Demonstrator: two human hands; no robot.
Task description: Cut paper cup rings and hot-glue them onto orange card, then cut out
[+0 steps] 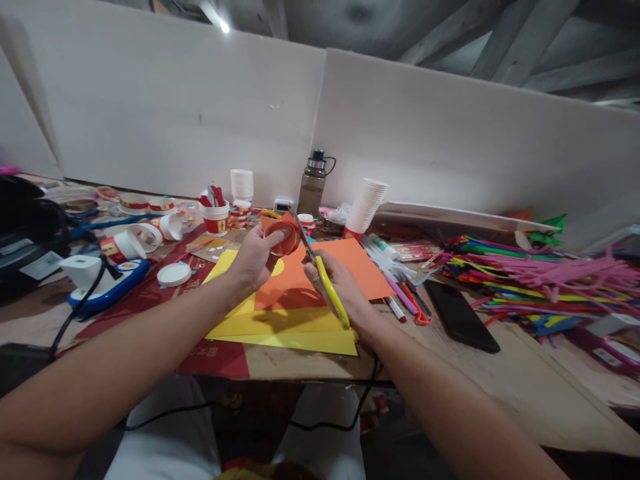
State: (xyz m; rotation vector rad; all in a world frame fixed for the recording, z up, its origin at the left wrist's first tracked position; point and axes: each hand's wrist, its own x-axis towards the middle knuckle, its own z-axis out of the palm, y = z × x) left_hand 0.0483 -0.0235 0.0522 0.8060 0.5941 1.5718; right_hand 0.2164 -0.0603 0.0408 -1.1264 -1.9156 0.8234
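My left hand point(253, 260) is closed on a piece of orange paper point(267, 221), with a round orange, ring-edged shape point(286, 240) under the thumb. Whether that shape is a separate thing I cannot tell. Yellow-handled scissors point(331, 287) are in my right hand point(340, 283), blades pointing up and away beside the paper's right side. Beneath both hands lie an orange sheet point(363, 270) and yellow sheets point(285, 337), with a small yellow round piece point(278, 268) partly covered by my left hand.
Paper cups point(367, 207), a cup of red items point(216, 217) and a water bottle point(313, 183) stand behind. Markers point(405, 297), a phone point(460, 317) and pipe cleaners point(555, 273) lie right. A white lid point(174, 274) and blue power strip point(115, 287) are left.
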